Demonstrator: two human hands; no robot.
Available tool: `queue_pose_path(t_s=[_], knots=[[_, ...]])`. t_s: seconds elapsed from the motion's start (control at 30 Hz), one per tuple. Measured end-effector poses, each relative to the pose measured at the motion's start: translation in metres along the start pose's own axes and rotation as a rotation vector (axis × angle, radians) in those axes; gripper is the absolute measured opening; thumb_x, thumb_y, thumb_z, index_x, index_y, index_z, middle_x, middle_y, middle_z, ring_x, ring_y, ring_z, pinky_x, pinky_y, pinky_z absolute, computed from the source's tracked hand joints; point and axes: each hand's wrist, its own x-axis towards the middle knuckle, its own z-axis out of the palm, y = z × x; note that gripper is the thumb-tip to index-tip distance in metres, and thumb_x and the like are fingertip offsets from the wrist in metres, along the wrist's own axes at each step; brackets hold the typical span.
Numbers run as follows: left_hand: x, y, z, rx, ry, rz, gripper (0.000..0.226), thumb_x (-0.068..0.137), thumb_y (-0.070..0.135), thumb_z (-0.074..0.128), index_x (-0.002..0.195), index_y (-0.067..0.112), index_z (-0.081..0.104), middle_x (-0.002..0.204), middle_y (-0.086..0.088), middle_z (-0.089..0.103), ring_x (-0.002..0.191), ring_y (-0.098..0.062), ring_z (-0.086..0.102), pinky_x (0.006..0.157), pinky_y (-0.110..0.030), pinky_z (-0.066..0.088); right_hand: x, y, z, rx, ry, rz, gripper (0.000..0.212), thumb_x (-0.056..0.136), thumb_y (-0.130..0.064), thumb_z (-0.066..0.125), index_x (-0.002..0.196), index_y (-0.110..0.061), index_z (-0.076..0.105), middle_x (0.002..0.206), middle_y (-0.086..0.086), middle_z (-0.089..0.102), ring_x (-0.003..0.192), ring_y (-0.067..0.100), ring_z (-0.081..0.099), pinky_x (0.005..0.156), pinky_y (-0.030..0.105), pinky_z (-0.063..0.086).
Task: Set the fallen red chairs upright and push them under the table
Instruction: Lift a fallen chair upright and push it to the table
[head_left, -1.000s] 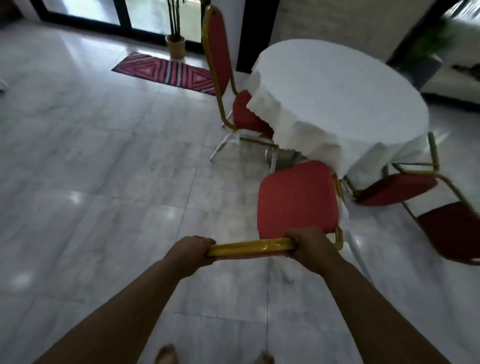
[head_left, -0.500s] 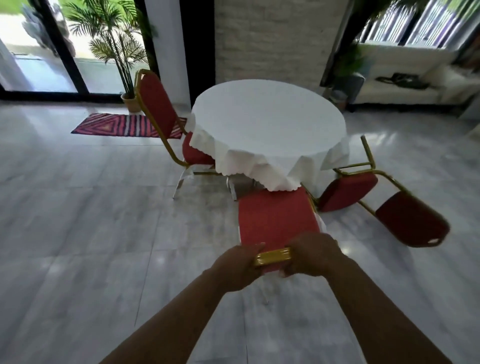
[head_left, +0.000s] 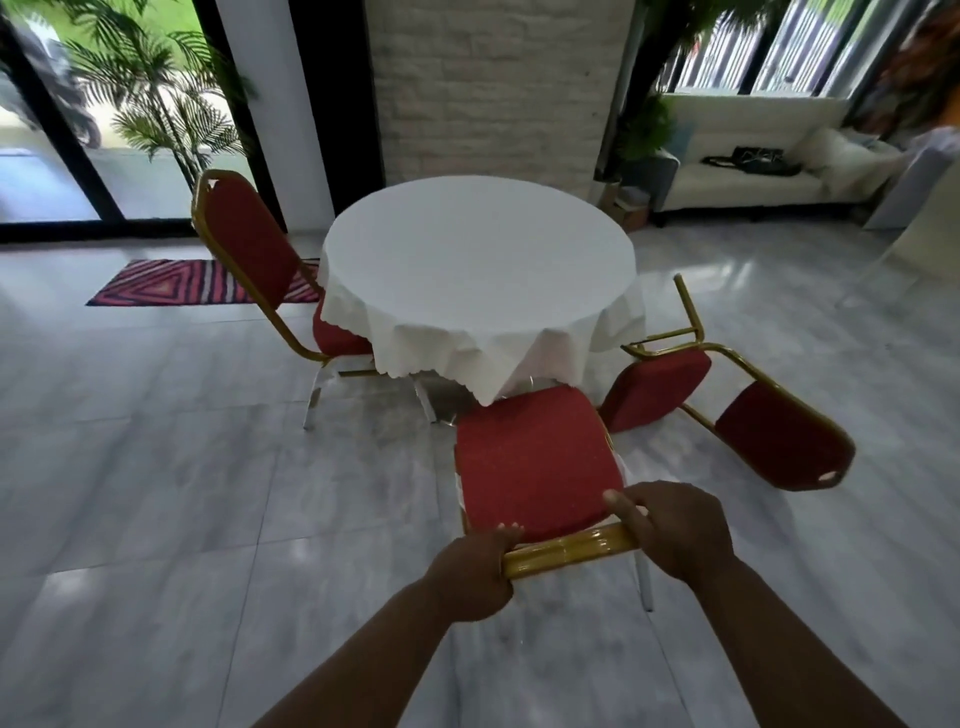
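A round table (head_left: 478, 260) under a white cloth stands in mid-room. Right below me is an upright red chair (head_left: 535, 462) with a gold frame; its seat front reaches the hanging cloth. My left hand (head_left: 475, 574) and my right hand (head_left: 672, 530) both grip the gold top rail of its backrest. A second red chair (head_left: 249, 249) stands upright at the table's left, seat partly under the cloth. A third red chair (head_left: 727, 400) lies tipped on its side on the floor to the table's right.
Grey marble floor all around. A striped red rug (head_left: 176, 283) lies at the back left before glass doors and a potted palm (head_left: 156, 119). A white sofa (head_left: 769, 176) with a dark bag stands at the back right; a stone wall is behind the table.
My view has lifted from the floor to the whole room. The chair in my hands has moved forward, and its seat now meets the tablecloth. Both hands keep their grip on the rail.
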Motion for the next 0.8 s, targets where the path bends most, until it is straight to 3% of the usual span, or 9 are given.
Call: queue_pose_path(t_s=[0.17,0.33,0.4,0.53,0.6,0.7,0.73,0.8], knots=[[0.031,0.054,0.017,0.055,-0.052,-0.074,0.062,0.078,0.011,0.056,0.138,0.024,0.045,0.134,-0.008,0.056,0.122,-0.025,0.053,0.1,-0.033,0.043,-0.004,0.071,-0.004,0.021,0.018,-0.005,0.077,0.084,-0.075,0.01,0.047,-0.026,0.057,0.045,-0.005,0.055,0.043,0.003,0.05,0.044,0.018,0.025],[0.053,0.098,0.039,0.098,-0.056,-0.102,0.056,0.081,0.016,0.057,0.136,0.024,0.047,0.132,-0.007,0.059,0.119,-0.023,0.056,0.099,-0.031,0.044,-0.005,0.13,0.008,0.123,0.044,0.046,0.083,0.086,-0.076,0.009,0.048,-0.024,0.062,0.044,-0.004,0.057,0.043,0.004,0.052,0.046,0.026,0.042],[0.055,0.104,0.044,0.12,-0.059,-0.112,0.055,0.084,0.019,0.057,0.137,0.027,0.046,0.132,-0.005,0.059,0.119,-0.023,0.056,0.1,-0.033,0.045,-0.004,0.138,0.009,0.151,0.059,0.041,0.081,0.088,-0.073,0.011,0.045,-0.023,0.058,0.043,-0.003,0.055,0.042,0.006,0.051,0.046,0.03,0.044],[0.061,0.117,0.046,0.143,-0.017,-0.156,0.056,0.088,0.023,0.057,0.141,0.03,0.04,0.137,-0.005,0.055,0.123,-0.025,0.053,0.103,-0.035,0.044,-0.006,0.142,0.006,0.21,0.064,0.006,0.068,0.089,-0.068,0.016,0.037,-0.028,0.035,0.037,-0.002,0.045,0.036,0.007,0.042,0.041,0.023,0.028],[0.065,0.125,0.044,0.178,-0.02,-0.17,0.058,0.09,0.021,0.055,0.144,0.027,0.035,0.141,-0.008,0.05,0.127,-0.026,0.049,0.105,-0.034,0.039,-0.007,0.148,0.01,0.238,0.056,0.024,0.067,0.088,-0.069,0.014,0.038,-0.029,0.033,0.037,-0.002,0.042,0.036,0.006,0.041,0.041,0.021,0.025],[0.072,0.127,0.047,0.204,-0.017,-0.163,0.064,0.087,0.02,0.057,0.146,0.028,0.032,0.146,-0.007,0.045,0.131,-0.025,0.045,0.107,-0.034,0.037,-0.011,0.158,0.023,0.286,0.034,0.065,0.07,0.088,-0.072,0.011,0.04,-0.029,0.038,0.038,-0.004,0.043,0.037,0.005,0.042,0.04,0.025,0.033],[0.074,0.125,0.049,0.199,-0.004,-0.164,0.069,0.084,0.026,0.061,0.146,0.03,0.03,0.146,-0.005,0.045,0.131,-0.025,0.044,0.107,-0.036,0.038,-0.012,0.16,0.027,0.287,0.03,0.07,0.072,0.088,-0.072,0.01,0.041,-0.028,0.041,0.039,-0.004,0.045,0.038,0.006,0.043,0.04,0.027,0.036],[0.076,0.118,0.052,0.147,0.043,-0.167,0.092,0.073,0.057,0.068,0.148,0.033,0.02,0.15,0.0,0.039,0.135,-0.023,0.039,0.108,-0.04,0.038,-0.009,0.162,0.031,0.271,0.059,0.048,0.071,0.09,-0.07,0.011,0.044,-0.027,0.045,0.042,-0.004,0.048,0.04,0.007,0.044,0.041,0.028,0.036]])
